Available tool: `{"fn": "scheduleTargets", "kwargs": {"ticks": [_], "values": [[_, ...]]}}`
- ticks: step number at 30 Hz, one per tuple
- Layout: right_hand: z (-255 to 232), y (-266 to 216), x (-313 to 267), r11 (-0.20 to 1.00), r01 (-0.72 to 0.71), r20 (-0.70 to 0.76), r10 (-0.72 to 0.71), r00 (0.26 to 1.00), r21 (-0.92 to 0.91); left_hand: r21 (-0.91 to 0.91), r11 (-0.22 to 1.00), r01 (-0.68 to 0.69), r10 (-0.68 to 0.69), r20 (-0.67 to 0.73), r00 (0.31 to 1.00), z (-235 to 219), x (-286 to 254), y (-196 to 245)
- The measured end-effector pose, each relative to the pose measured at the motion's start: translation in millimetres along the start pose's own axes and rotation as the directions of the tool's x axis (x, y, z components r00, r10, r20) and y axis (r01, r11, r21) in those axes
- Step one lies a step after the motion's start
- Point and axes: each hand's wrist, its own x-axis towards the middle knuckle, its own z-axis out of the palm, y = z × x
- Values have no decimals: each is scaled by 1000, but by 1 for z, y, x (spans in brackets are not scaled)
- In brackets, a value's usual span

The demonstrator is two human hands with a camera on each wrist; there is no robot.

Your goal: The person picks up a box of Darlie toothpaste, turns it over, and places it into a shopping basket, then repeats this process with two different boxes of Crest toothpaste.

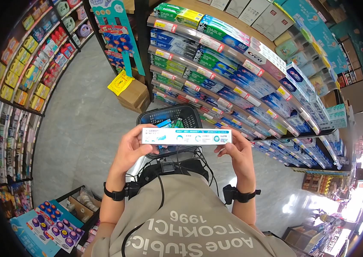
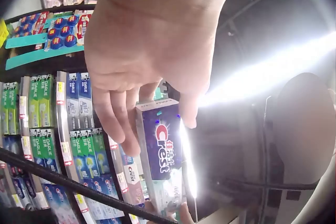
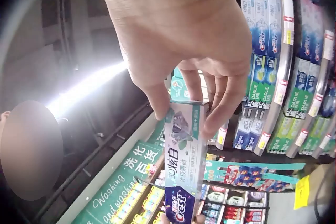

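A long, slim Crest toothpaste box (image 1: pixel 186 136) is held level in front of the body, a white side with teal print facing up. The left hand (image 1: pixel 131 147) pinches its left end between thumb and fingers, and the right hand (image 1: pixel 238 154) pinches the other end. In the left wrist view the left hand (image 2: pixel 152 50) grips the dark blue Crest end of the box (image 2: pixel 164 148). In the right wrist view the right hand (image 3: pixel 184 40) holds the pale green end of the box (image 3: pixel 184 155).
Behind the box stands a dark basket (image 1: pixel 168 112) with several packages inside. Tiered shelves of toothpaste (image 1: pixel 220 64) fill the upper right. A cardboard carton (image 1: pixel 132 92) with a yellow bag is beyond the basket. Shelves of household goods (image 1: pixel 27 64) line the left.
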Motion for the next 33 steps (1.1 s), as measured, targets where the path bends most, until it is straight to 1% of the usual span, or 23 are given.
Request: {"fn": "scheduleTargets", "kwargs": {"ticks": [2, 5, 8, 11, 20, 23, 26, 29, 32, 33], "values": [[-1, 1, -1, 1000, -4, -22, 4, 1000, 10, 25, 1000, 13, -12, -36, 999, 8, -1, 1], [-4, 5, -2, 1000, -20, -28, 20, 999, -4, 39, 998, 39, -38, -25, 999, 7, -2, 1], [-6, 8, -3, 999, -34, -25, 34, 999, -3, 27, 999, 37, -36, -29, 999, 7, -2, -1], [-4, 6, -5, 999, -41, -34, 41, 999, 5, 77, 996, 44, -41, -49, 998, 7, -4, -3], [-4, 8, -8, 998, -61, -42, 61, 997, -6, 91, 994, 56, -51, -47, 998, 8, -7, -4], [-1, 5, -9, 998, -55, -58, 55, 997, -5, 103, 994, 37, -32, -49, 998, 9, -7, -6], [-4, 12, -10, 998, -52, -87, 50, 995, -21, 86, 994, 73, -68, -58, 996, 11, -8, -3], [-11, 20, -10, 996, -47, -89, 40, 995, -75, 104, 983, 154, -148, -63, 987, 7, -11, 1], [2, 8, -12, 999, -28, -150, 24, 988, -25, 185, 963, 194, -183, -75, 980, 9, -13, 4], [3, 7, -12, 999, -29, -140, 27, 990, -13, 161, 970, 181, -169, -85, 982, 10, -13, 3]]}}
